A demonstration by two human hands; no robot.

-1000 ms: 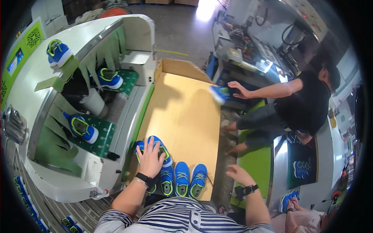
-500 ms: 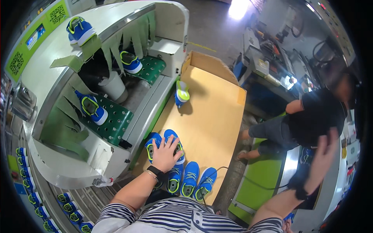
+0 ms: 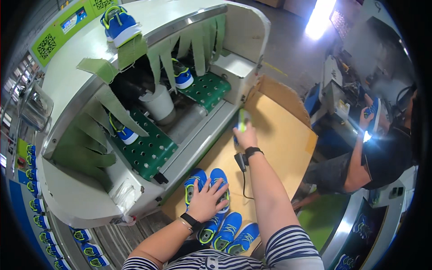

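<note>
My left hand (image 3: 208, 200) lies with fingers spread on a pair of blue sneakers with lime trim, touching the left sneaker (image 3: 193, 182) and the right sneaker (image 3: 218, 174). Farther out, my right hand (image 3: 245, 136) grips another blue sneaker (image 3: 243, 118), which shows its white and lime sole, beside the machine's edge. Part of that sneaker is hidden by the hand. A black plug-like piece (image 3: 240, 162) on a thin cable hangs beside my right wrist. Close to my body, several blue sneakers, one of them a middle sneaker (image 3: 227, 231), stand in a row on the tan board (image 3: 274, 148).
To the left stands a white machine (image 3: 81, 189) with green strip curtains; a sneaker (image 3: 122, 129) sits on its green perforated belt (image 3: 148, 146). Another sneaker (image 3: 119, 26) rests on top. At right a co-worker (image 3: 382, 153) holds a sneaker (image 3: 372, 110). Sneakers line the lower left.
My right hand has come from the far right across to the sole-showing sneaker and taken hold of it. My left hand stays on the pair. Sneakers on the belts have moved deeper under the strips.
</note>
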